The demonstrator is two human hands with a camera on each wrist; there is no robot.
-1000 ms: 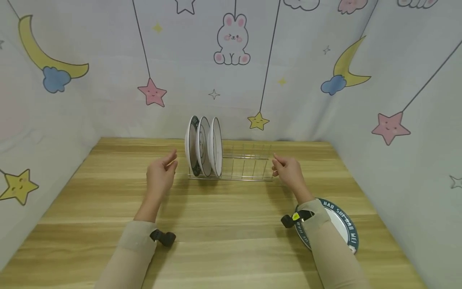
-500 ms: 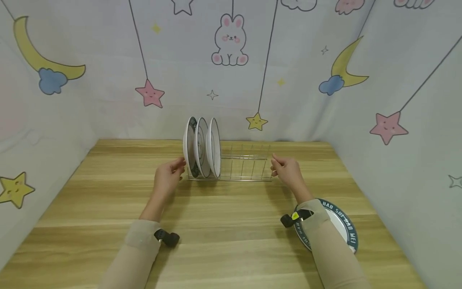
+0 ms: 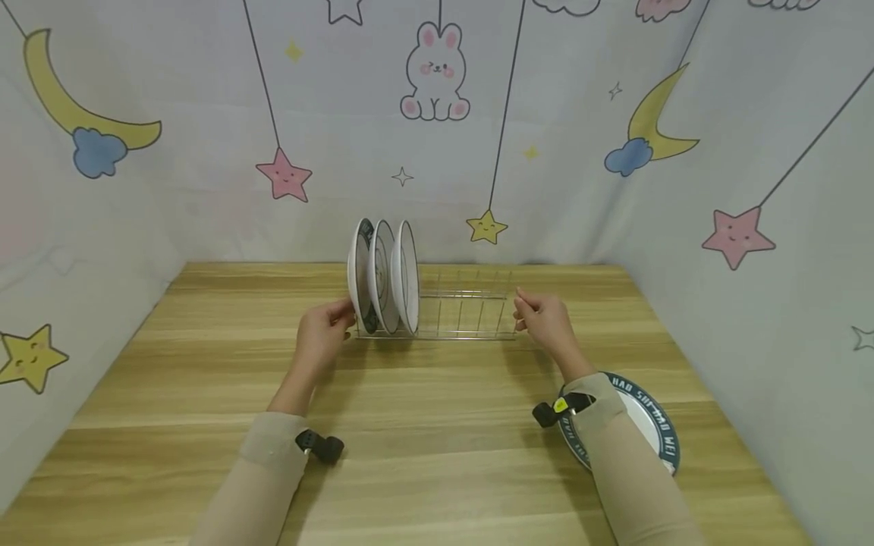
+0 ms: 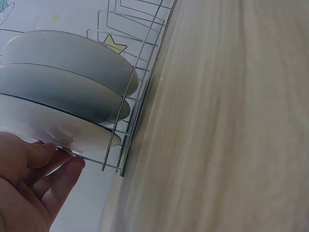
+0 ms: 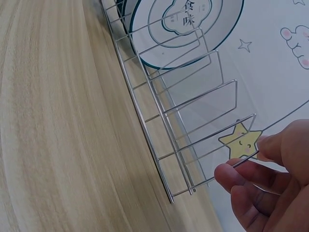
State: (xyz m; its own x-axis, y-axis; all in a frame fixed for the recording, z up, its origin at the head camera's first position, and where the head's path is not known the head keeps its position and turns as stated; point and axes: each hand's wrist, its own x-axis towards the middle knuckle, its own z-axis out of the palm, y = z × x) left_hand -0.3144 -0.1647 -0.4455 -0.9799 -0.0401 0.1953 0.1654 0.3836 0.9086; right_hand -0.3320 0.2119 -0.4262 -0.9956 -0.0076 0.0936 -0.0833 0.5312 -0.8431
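Note:
A wire dish rack [image 3: 464, 339] stands at the back of the table. Three plates are upright in its left part: a dark-rimmed plate [image 3: 359, 280] outermost, then a middle plate [image 3: 384, 277] and an inner white plate [image 3: 410, 277]. My left hand [image 3: 321, 330] holds the rack's left end wire, thumb and fingers on either side of it, close against the outermost plate in the left wrist view. With thumb and fingers, my right hand [image 3: 546, 322] pinches the right end wire. The wire slots of the rack's right half show in the right wrist view.
A plate with a dark green lettered rim [image 3: 668, 436] lies flat on the wooden table [image 3: 437, 455] at the right, partly under my right forearm. A white cloth backdrop [image 3: 546, 189] with cartoon prints encloses the back and sides.
My left hand has moved right and taken hold of the rack's left end. My right hand has stayed at the right end. The rack and plates look unmoved.

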